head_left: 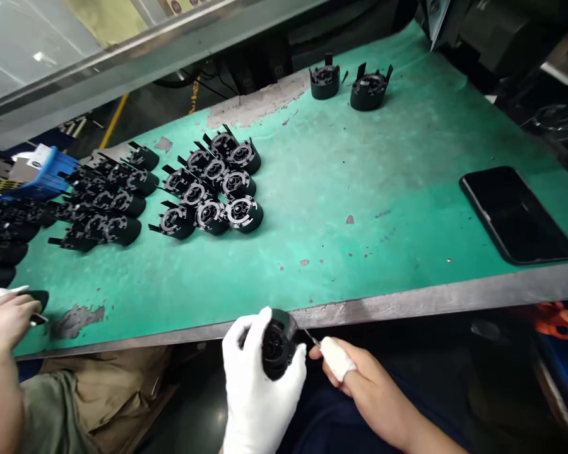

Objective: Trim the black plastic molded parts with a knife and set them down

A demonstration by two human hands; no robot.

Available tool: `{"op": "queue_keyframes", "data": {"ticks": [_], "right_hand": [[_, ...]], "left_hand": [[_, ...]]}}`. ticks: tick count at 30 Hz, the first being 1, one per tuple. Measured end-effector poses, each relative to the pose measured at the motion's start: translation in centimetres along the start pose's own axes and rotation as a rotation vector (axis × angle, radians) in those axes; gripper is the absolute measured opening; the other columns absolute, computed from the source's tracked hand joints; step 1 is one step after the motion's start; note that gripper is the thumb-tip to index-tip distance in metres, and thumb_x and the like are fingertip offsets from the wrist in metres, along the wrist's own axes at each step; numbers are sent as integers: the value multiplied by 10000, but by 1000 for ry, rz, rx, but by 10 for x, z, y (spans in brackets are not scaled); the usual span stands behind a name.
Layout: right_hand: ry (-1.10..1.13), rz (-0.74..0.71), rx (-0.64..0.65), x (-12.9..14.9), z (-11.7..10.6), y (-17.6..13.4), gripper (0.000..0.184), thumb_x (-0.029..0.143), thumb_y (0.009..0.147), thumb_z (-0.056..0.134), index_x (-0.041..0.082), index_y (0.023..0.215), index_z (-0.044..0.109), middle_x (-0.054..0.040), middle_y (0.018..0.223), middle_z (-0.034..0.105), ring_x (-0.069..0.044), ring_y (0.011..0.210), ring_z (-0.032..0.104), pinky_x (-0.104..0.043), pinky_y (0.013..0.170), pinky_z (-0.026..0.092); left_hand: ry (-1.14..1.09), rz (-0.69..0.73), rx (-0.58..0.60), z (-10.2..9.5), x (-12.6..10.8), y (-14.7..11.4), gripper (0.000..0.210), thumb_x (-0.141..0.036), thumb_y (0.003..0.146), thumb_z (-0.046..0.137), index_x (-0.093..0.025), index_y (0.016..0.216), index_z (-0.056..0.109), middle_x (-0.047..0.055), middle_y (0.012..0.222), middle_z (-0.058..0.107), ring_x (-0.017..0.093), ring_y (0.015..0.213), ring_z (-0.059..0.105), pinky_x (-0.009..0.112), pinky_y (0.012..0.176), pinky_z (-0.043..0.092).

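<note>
My left hand [260,384], in a white glove, is closed around a round black plastic housing [278,347] at the table's front edge. The housing is tilted so that its hollow inside partly faces me. My right hand [364,378] is bare except for a white wrap on one digit. It grips a thin pointed metal tool [311,336], whose tip is at or close to the housing's right side; whether it touches I cannot tell. My fingers hide the tool's handle, so its exact kind does not show.
Several similar black housings [241,213] stand in groups on the green tabletop [312,183]. Two more [370,88] sit at the back. A phone [518,214] lies at right. A co-worker's hand [7,318] is at left. A blue bin [52,173] stands behind the left groups.
</note>
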State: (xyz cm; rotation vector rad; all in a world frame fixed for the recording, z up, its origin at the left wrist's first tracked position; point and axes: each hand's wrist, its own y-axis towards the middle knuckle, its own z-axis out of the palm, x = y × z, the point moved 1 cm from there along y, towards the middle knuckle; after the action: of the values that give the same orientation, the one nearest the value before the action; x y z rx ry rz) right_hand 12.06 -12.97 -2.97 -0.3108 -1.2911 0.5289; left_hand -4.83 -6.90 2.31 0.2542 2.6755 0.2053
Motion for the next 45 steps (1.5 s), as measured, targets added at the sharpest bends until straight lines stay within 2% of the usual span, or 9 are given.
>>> {"op": "queue_keyframes", "data": {"ticks": [2,6,15,23,27,32,35,41,45], "right_hand": [[-40,14,22,0,1,5,195,243,989,445,201,868,592,31,718,494,-137,668,403,-286,630,342],[-69,9,69,4,5,18,336,397,1038,423,214,764,494,34,683,486,-141,654,395,-297,601,322],[-112,-11,8,16,7,25,327,394,1053,410,229,872,627,-17,841,666,-194,801,584,-333,777,443],[-105,18,45,8,5,23,374,425,1056,410,213,797,577,3,748,613,-161,701,541,-305,658,403],[-141,-12,52,11,4,26,350,398,1055,412,216,867,644,-24,856,692,-191,805,614,-322,752,445],[-188,-19,-38,7,12,28,348,395,1052,418,214,880,661,-29,844,697,-195,802,629,-320,753,457],[-191,-39,-47,5,12,26,352,398,1049,426,215,856,657,-26,826,690,-192,786,626,-317,736,457],[-258,-130,57,11,0,22,318,361,1048,429,231,961,705,-26,833,709,-201,814,669,-316,779,488],[-308,-120,17,11,0,26,285,344,1040,456,255,1003,724,-23,913,746,-213,908,694,-318,848,486]], "left_hand": [[17,-4,-25,7,-2,-2,627,-341,797,770,-197,1353,518,140,1282,520,316,1235,543,533,1053,515],[11,-17,-66,12,-6,-2,649,-342,787,789,-194,1347,495,138,1291,504,308,1236,541,511,1053,504],[-57,-19,-117,17,-4,1,556,-223,711,833,-168,1199,572,123,1173,546,308,1130,596,511,996,508],[-81,9,-141,20,-4,6,534,-219,661,858,-205,1117,580,99,1063,603,297,956,633,541,900,524],[-88,32,-175,22,0,4,632,-217,629,874,-216,1177,560,106,1113,556,322,1011,631,537,888,535],[-122,140,-218,30,11,-4,741,-151,543,898,-274,1175,532,56,1101,491,305,1027,638,516,869,580],[-109,212,-251,32,16,-7,722,-132,523,902,-292,1114,520,38,1086,472,298,1034,643,516,865,604],[-92,250,-200,28,16,-5,610,-116,579,862,-278,1060,525,41,1062,500,273,995,654,478,850,618],[-103,245,-225,29,17,-6,597,-115,556,874,-277,1014,526,32,1051,473,281,1030,646,485,866,620]]}}
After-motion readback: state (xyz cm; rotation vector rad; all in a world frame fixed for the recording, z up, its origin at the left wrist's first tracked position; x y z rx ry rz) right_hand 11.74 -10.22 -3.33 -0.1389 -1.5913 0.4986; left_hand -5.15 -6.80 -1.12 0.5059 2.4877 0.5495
